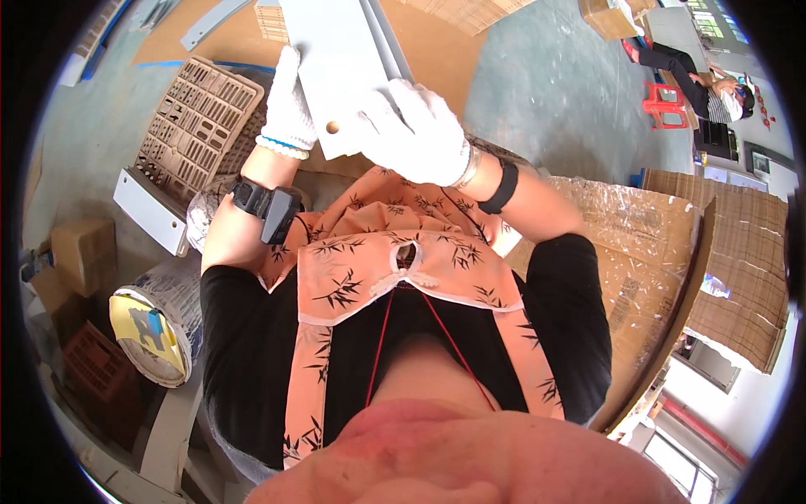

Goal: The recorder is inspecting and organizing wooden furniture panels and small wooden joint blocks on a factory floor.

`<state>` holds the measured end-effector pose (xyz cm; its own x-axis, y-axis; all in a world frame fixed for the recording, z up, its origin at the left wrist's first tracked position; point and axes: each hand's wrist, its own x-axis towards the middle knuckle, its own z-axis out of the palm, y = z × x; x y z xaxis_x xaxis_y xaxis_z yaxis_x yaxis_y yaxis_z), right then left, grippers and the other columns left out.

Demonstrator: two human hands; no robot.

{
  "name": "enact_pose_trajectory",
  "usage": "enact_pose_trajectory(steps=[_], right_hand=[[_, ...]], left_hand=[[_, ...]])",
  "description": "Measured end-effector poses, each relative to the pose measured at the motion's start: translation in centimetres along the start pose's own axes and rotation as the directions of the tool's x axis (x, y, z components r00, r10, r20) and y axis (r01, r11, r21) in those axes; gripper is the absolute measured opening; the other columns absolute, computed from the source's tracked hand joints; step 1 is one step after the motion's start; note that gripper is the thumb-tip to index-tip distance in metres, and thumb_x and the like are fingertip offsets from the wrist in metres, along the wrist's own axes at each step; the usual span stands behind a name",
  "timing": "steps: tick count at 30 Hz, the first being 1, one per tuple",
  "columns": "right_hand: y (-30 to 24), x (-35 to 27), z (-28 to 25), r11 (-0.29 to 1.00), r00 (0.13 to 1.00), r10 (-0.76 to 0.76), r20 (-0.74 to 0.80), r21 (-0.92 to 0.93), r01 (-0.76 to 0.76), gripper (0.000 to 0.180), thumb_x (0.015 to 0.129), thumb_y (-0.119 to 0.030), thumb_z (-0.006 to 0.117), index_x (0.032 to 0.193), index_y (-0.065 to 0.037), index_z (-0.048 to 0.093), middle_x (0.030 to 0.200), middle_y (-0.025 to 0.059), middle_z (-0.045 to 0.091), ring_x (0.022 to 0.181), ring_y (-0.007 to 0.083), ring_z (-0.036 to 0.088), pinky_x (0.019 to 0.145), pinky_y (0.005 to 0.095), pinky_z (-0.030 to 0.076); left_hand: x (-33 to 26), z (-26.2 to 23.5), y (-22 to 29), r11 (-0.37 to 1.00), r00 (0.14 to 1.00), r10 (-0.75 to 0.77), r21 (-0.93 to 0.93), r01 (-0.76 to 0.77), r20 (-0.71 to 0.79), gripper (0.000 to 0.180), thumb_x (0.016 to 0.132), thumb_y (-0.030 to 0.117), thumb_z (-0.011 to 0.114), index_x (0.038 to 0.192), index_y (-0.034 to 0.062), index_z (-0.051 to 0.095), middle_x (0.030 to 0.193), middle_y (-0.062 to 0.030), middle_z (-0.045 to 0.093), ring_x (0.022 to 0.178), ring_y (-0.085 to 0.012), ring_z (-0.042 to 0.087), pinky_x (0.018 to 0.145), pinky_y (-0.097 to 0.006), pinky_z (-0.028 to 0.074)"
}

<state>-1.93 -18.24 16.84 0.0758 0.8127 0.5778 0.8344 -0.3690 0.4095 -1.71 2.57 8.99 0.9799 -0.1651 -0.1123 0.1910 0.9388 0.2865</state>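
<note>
A long white panel (332,63) with a small round hole near its close end reaches from my lap to the top edge of the view. My left hand (290,109), in a white knit glove, holds its left edge; most of the fingers are hidden. Across the right side of the close end lies my right hand (416,134), gloved too, its fingers bent over the panel. A second grey-white strip (384,42) runs along the panel's right side. A brown sheet (449,71) spreads out beyond my hands.
Left of me are a tan plastic crate (197,126), another light panel (151,210), a paint-smeared bucket (151,336) and a cardboard box (84,256). Cardboard (630,277) stands on my right. Farther off, a person (714,84) sits near a red stool (666,107).
</note>
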Motion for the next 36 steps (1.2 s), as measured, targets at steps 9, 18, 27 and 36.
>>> enact_pose_trajectory(steps=[9, 18, 27, 36], right_hand=[[-1.4, 1.8, -1.5, 0.766, 0.881, 0.473, -0.018, 0.502, -0.401, 0.041, 0.068, -0.022, 0.082, 0.104, -0.009, 0.067, 0.099, 0.0081, 0.065, 0.085, 0.0263, 0.063, 0.079, 0.0402, 0.053], [-2.2, -1.9, 3.2, 0.202, 0.571, 0.703, 0.425, 0.65, -0.733, 0.039, 0.083, -0.017, 0.08, 0.115, 0.001, 0.066, 0.094, 0.0076, 0.068, 0.074, 0.0109, 0.06, 0.064, 0.0257, 0.052], [-3.3, -1.9, 2.3, -0.399, 0.21, 0.551, 0.808, 0.476, -0.784, 0.051, 0.087, -0.012, 0.075, 0.132, 0.005, 0.057, 0.092, 0.0077, 0.068, 0.064, 0.0094, 0.06, 0.053, 0.0232, 0.051], [-3.7, -2.9, 2.0, -0.737, 0.266, 0.487, 0.832, 0.555, -0.386, 0.051, 0.089, 0.001, 0.066, 0.137, 0.003, 0.051, 0.093, 0.0132, 0.068, 0.063, 0.0162, 0.063, 0.051, 0.0264, 0.053]], left_hand=[[-0.9, 1.6, 2.4, 0.965, 0.964, 0.25, 0.063, -0.256, 0.096, 0.054, 0.093, 0.027, 0.067, 0.138, 0.0039, 0.048, 0.134, -0.012, 0.058, 0.123, -0.0285, 0.057, 0.106, -0.044, 0.048], [-0.3, -0.7, 2.0, 0.9, 0.924, 0.382, 0.237, -0.365, -0.026, 0.039, 0.088, 0.024, 0.073, 0.12, 0.0047, 0.061, 0.11, -0.0066, 0.068, 0.102, -0.0208, 0.065, 0.093, -0.038, 0.054], [-0.4, -1.8, 1.6, 0.871, 0.885, 0.434, 0.33, -0.364, -0.17, 0.035, 0.088, 0.018, 0.071, 0.118, 0.0037, 0.06, 0.111, -0.0082, 0.067, 0.102, -0.0218, 0.064, 0.093, -0.038, 0.053], [-0.2, -0.8, 1.2, 0.932, 0.905, 0.348, 0.19, -0.307, -0.243, 0.053, 0.089, 0.028, 0.07, 0.136, 0.0089, 0.053, 0.131, -0.0082, 0.06, 0.124, -0.0276, 0.054, 0.109, -0.047, 0.04]])
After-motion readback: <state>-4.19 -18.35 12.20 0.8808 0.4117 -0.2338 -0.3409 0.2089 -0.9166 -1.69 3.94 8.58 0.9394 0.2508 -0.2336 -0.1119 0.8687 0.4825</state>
